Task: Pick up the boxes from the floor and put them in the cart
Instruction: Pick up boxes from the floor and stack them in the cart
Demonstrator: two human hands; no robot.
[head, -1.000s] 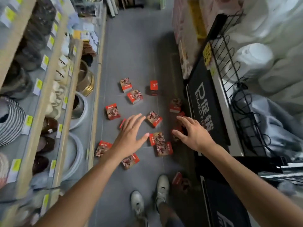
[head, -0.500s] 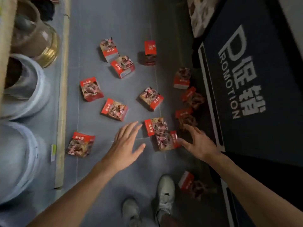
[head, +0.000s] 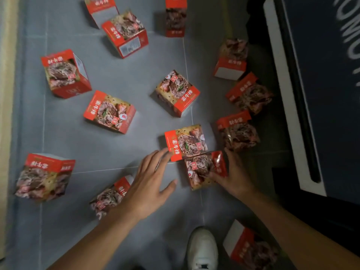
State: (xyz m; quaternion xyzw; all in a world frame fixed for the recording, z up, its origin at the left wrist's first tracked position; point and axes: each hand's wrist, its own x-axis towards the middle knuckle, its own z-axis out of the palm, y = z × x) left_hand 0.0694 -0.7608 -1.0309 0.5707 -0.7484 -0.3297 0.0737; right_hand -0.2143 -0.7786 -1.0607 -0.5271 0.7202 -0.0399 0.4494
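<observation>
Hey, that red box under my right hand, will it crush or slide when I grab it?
The box looks like thin printed carton with square edges, so it probably holds shape under a light squeeze. Its glossy surface may slip slightly. Lying flat on the floor, it shouldn't roll. The right hand already touches it.

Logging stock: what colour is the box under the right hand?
Red, with a brown meat photo: the box touched by the right hand, head view.

Grey tiled floor [head: 116, 149]; black promotion stand [head: 321, 94] at right; pale shelf edge [head: 5, 94] left.

"素牛排" on red boxes [head: 186, 142]
</observation>
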